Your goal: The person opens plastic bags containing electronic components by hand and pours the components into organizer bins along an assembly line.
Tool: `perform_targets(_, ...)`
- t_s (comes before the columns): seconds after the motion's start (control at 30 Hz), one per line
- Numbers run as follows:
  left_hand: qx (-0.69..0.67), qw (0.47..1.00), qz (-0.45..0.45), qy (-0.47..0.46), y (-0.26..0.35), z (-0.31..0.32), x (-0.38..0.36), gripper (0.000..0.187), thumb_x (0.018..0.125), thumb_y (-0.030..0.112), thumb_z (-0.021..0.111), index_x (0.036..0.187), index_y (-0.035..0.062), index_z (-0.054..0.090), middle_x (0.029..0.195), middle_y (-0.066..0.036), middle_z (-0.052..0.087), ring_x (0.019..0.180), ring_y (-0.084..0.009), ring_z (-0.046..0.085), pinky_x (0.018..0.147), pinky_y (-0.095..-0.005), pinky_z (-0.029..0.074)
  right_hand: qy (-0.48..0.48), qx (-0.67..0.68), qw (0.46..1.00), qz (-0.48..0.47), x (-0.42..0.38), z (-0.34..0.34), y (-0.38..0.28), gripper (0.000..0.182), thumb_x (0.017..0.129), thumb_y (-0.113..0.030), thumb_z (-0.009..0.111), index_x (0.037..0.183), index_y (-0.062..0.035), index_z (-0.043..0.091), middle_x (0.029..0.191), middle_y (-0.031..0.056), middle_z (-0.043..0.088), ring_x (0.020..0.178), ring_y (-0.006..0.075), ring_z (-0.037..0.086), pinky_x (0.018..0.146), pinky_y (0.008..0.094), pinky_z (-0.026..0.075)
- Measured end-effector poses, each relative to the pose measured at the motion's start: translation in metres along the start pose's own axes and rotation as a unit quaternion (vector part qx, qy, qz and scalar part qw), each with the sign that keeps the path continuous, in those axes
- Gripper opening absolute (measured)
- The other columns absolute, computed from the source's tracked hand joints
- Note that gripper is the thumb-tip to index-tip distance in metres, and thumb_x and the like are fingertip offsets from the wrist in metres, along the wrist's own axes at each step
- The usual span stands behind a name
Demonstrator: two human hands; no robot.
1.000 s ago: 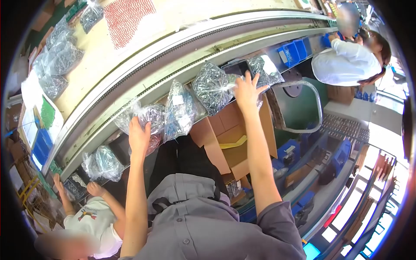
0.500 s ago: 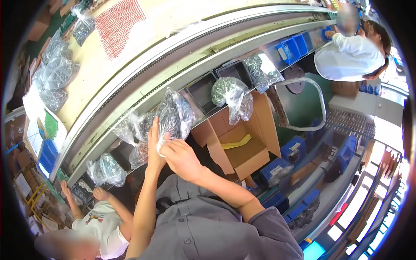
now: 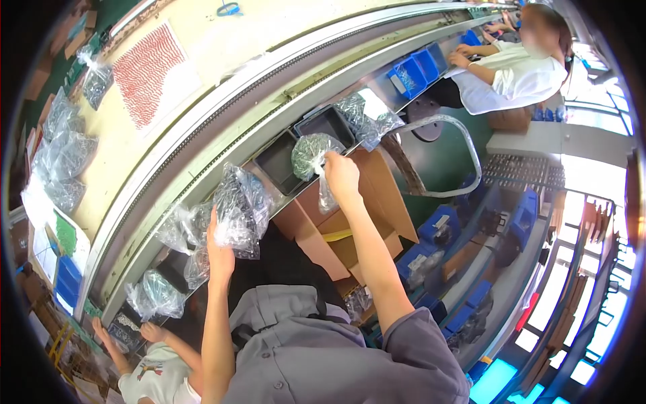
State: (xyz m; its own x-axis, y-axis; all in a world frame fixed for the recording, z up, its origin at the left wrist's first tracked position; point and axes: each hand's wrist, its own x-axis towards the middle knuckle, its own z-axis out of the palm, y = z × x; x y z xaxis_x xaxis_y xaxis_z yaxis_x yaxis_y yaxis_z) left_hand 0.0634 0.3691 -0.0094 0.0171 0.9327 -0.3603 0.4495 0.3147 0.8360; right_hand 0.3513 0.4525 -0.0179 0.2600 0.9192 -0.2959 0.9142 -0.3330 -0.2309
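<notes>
My right hand (image 3: 342, 176) pinches the gathered neck of a clear plastic bag (image 3: 311, 152) filled with small greenish parts. This bag rests at the edge of the dark trays. On the left, my left hand (image 3: 221, 250) lies against the side of another clear plastic bag (image 3: 241, 202) with dark, thin parts inside. Its fingers are stretched out and point up along the bag; the thumb is partly hidden by loose plastic. More clear bags (image 3: 192, 225) lean just left of that hand.
Two dark trays (image 3: 274, 161) sit on the line's ledge. Below is an open cardboard box (image 3: 387, 195) with a yellow strip inside. Blue bins (image 3: 412, 75) stand farther along. One co-worker (image 3: 511, 74) is at upper right, another (image 3: 161, 370) at lower left. A metal-framed stool (image 3: 471, 135) stands nearby.
My right hand has left the neck of the dark-parts bag and moved right to the greenish bag's neck. The dark-parts bag's top has loosened and spread. The whole view has shifted.
</notes>
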Motion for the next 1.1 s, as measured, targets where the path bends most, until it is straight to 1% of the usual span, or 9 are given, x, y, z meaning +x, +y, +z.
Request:
perform_targets(0.23,-0.294,0.925,-0.234,0.056,-0.024,-0.013,-0.015,0.052,0.090,0.033,0.037,0.129,0.0010,0.028,0.124,-0.012,0.039,0.105,-0.0247,0.046,0.082,-0.0349,0.042,0.164,0.546,0.822,0.023,-0.027,-0.125,-0.013,0.011,0.084,-0.005,0.050,0.085,-0.0010,0.060,0.073,-0.0020,0.055,0.063,0.0029,0.045,0.055,0.0170,0.036)
perform_targets(0.4,-0.375,0.899,-0.205,0.090,-0.019,-0.014,-0.025,0.053,0.089,0.035,0.039,0.131,0.0053,0.025,0.122,-0.010,0.040,0.099,-0.0246,0.049,0.076,-0.0391,0.044,0.257,0.553,0.788,-0.089,-0.055,-0.193,0.004,0.008,0.084,-0.005,0.051,0.086,0.0002,0.057,0.078,0.0010,0.056,0.065,0.0042,0.047,0.058,0.0160,0.037)
perform_targets(0.47,-0.168,0.970,-0.177,0.013,-0.022,-0.012,-0.036,0.050,0.092,0.028,0.034,0.135,0.0097,0.017,0.133,-0.011,0.025,0.122,-0.0250,0.025,0.092,-0.0413,0.033,0.231,0.581,0.776,-0.082,-0.066,-0.204,0.007,0.009,0.084,-0.004,0.049,0.088,0.0004,0.056,0.076,0.0006,0.054,0.063,0.0034,0.046,0.057,0.0147,0.035)
perform_targets(0.5,-0.222,0.952,-0.207,0.028,0.024,-0.015,-0.034,0.051,0.091,0.035,0.033,0.133,0.0073,0.022,0.131,-0.014,0.032,0.115,-0.0273,0.038,0.087,-0.0367,0.038,0.246,0.578,0.775,-0.075,-0.069,-0.207,0.009,0.009,0.084,-0.004,0.049,0.088,0.0004,0.056,0.074,0.0009,0.054,0.062,0.0039,0.047,0.056,0.0151,0.036)
perform_targets(0.53,0.119,0.992,0.017,0.027,-0.009,-0.002,-0.033,0.045,0.091,0.025,0.033,0.128,-0.0011,0.031,0.127,-0.016,0.036,0.119,-0.0249,0.032,0.092,-0.0330,0.034,0.258,0.576,0.773,-0.068,-0.071,-0.209,0.012,0.009,0.084,-0.004,0.049,0.089,0.0004,0.055,0.072,0.0011,0.054,0.061,0.0043,0.048,0.055,0.0155,0.037)
perform_targets(0.67,-0.242,0.959,0.035,-0.145,0.063,0.010,-0.045,0.036,0.092,0.025,0.032,0.114,-0.0008,0.044,0.087,-0.002,0.053,0.078,-0.0125,0.049,0.076,-0.0261,0.041,0.274,0.601,0.749,-0.056,-0.076,-0.213,0.025,0.010,0.086,-0.006,0.046,0.092,-0.0007,0.053,0.065,0.0035,0.052,0.054,0.0069,0.046,0.049,0.0180,0.038)
perform_targets(0.7,-0.353,0.905,-0.106,-0.212,0.074,0.016,-0.044,0.033,0.091,0.021,0.035,0.114,-0.0011,0.043,0.088,-0.004,0.054,0.077,-0.0119,0.049,0.076,-0.0261,0.041,0.251,0.619,0.741,-0.072,-0.076,-0.212,0.024,0.010,0.086,-0.007,0.047,0.093,-0.0004,0.052,0.064,0.0030,0.050,0.053,0.0067,0.044,0.047,0.0180,0.036)
perform_targets(0.8,-0.339,0.904,-0.033,-0.259,0.011,0.089,-0.072,0.049,0.084,0.008,0.038,0.130,0.0011,0.025,0.117,-0.023,0.041,0.106,-0.0328,0.040,0.093,-0.0338,0.030,0.180,0.652,0.729,-0.105,-0.077,-0.204,0.020,0.010,0.086,-0.007,0.047,0.092,0.0001,0.051,0.061,0.0018,0.047,0.051,0.0059,0.040,0.045,0.0175,0.031)
perform_targets(1.1,-0.221,0.957,-0.014,-0.186,0.060,0.067,-0.084,0.063,0.077,-0.001,0.041,0.135,0.0099,0.016,0.112,-0.023,0.035,0.104,-0.0364,0.039,0.093,-0.0323,0.029,0.042,0.563,0.824,-0.049,-0.075,-0.169,-0.002,0.009,0.085,-0.006,0.048,0.088,0.0001,0.054,0.074,0.0001,0.053,0.062,0.0039,0.046,0.055,0.0154,0.035)
